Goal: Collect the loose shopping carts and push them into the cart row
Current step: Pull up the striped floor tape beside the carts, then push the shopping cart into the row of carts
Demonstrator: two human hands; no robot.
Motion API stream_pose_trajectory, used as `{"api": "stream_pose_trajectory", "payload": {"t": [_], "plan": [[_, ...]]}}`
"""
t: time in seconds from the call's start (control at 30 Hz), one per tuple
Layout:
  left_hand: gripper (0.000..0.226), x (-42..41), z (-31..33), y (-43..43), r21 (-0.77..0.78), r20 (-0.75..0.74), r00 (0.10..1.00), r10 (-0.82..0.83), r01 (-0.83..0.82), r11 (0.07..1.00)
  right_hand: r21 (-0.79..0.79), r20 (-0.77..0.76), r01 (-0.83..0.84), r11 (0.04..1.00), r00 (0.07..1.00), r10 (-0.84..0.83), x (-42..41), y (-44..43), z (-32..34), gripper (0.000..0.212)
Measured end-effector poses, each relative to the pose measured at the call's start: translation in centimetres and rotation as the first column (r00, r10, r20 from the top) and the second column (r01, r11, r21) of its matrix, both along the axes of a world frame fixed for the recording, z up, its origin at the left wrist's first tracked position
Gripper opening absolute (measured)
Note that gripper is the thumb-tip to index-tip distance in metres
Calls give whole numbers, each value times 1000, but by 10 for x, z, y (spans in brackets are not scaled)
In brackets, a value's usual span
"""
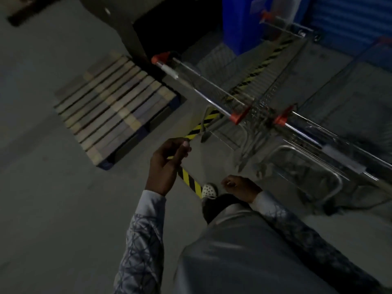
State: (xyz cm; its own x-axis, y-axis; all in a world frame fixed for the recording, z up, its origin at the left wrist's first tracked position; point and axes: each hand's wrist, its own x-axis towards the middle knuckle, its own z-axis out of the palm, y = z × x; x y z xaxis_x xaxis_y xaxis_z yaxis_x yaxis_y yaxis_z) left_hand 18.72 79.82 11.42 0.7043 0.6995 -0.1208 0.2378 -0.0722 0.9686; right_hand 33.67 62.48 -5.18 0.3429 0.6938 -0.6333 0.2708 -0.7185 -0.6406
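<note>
Head view: left hand (167, 166) and right hand (239, 187) loosely curled, empty. I cannot read the shopping cart (305, 130) label (337, 153).

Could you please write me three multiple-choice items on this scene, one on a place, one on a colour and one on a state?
1. Where does the wooden pallet lie relative to the nearest cart handle?
A to its left; B to its right; C on top of it.
2. What colour are the handle's end caps?
A green; B orange-red; C white.
3. What are the hands doing?
A both grip the handle; B one carries a box; C neither touches the handle.

Answers:
1 A, the pallet sits left of the handle.
2 B, each cap shows orange-red.
3 C, the left hand and the right hand hang free, short of it.
</note>
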Motion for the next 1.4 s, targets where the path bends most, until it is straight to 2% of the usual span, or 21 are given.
{"api": "stream_pose_trajectory", "payload": {"t": [0.1,0.17,0.27,0.37,0.43,0.5,0.57,0.67,0.73,0.77,0.83,0.9,0.97,1.0,1.03,1.13,1.2,1.3,1.33,1.4], "plan": [[28,18,1,58,42,-56,996,-74,76,996,5,-29,-65,998,997,65,16,77,0,34],[32,38,6,98,34,-92,991,-94,97,995,79,14,-67,995,998,66,39,127,15,33],[25,72,16,150,-13,-78,987,-139,138,990,254,120,5,967,992,-36,72,182,49,28],[21,104,15,192,-27,-68,968,-240,239,971,470,207,70,880,960,-187,94,217,77,23],[25,125,9,217,-22,-72,943,-324,323,946,615,319,108,781,872,-372,103,228,86,20],[33,148,-6,247,36,-104,914,-391,397,917,667,452,119,736,721,-526,112,229,81,24],[36,170,-20,274,93,-140,869,-475,489,867,627,518,205,752,610,-599,118,225,70,34],[32,202,-36,307,136,-124,820,-559,572,809,536,518,418,733,523,-677,113,223,50,46],[35,216,-41,328,102,-134,799,-586,599,794,435,653,475,765,418,-631,101,230,35,59],[46,222,-45,340,95,-167,773,-612,631,770,387,705,511,768,372,-603,94,237,29,61],[69,232,-66,372,224,-272,697,-663,716,661,323,770,566,759,309,-558,84,254,20,65],[65,239,-94,401,469,-404,660,-633,744,476,274,812,627,729,255,-525,79,270,18,64],[54,243,-119,416,720,-497,702,-509,662,210,278,829,663,695,200,-522,78,278,19,62],[51,245,-127,418,789,-501,738,-452,604,112,292,834,662,690,178,-523,79,280,19,61],[49,248,-133,418,848,-459,781,-422,527,52,294,838,659,692,170,-518,80,280,20,62],[43,271,-148,425,935,-335,843,-421,352,-40,214,878,686,696,176,-445,96,279,24,65],[50,290,-150,426,908,-402,805,-436,413,-74,175,887,712,680,185,-422,115,278,24,69],[63,322,-148,425,857,-462,768,-443,515,-2,139,868,738,661,230,-440,153,282,28,74],[61,335,-146,426,875,-450,788,-420,483,-31,127,867,747,653,236,-439,165,285,30,74],[46,367,-147,430,943,-332,872,-359,314,-108,122,863,758,641,238,-446,191,290,31,75]]}}
